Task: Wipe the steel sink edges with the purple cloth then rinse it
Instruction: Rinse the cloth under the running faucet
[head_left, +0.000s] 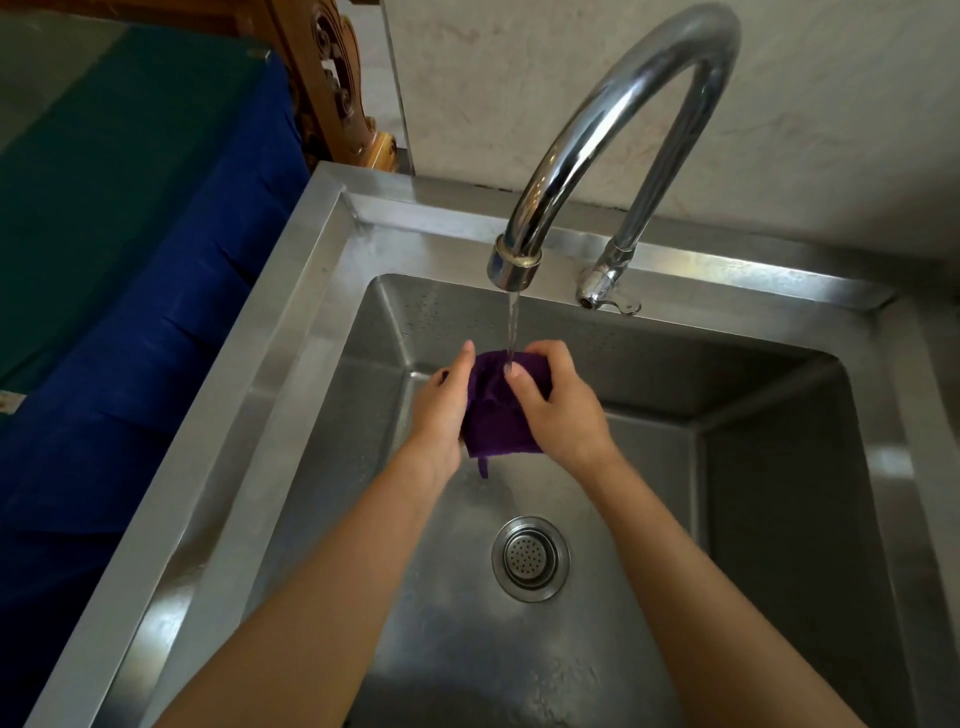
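Observation:
Both my hands hold the purple cloth (496, 415) over the basin of the steel sink (291, 291). My left hand (441, 410) grips the cloth's left side and my right hand (561, 410) grips its right side. The cloth is bunched between them, with a short strip hanging from its lower edge. A thin stream of water (513, 327) runs from the curved chrome tap (613, 119) onto the top of the cloth.
The tap lever (605, 296) sits on the back rim. A round drain strainer (531, 558) lies in the wet basin floor below my hands. Blue and green fabric (130, 249) covers the surface left of the sink. Carved wood (332, 78) stands behind.

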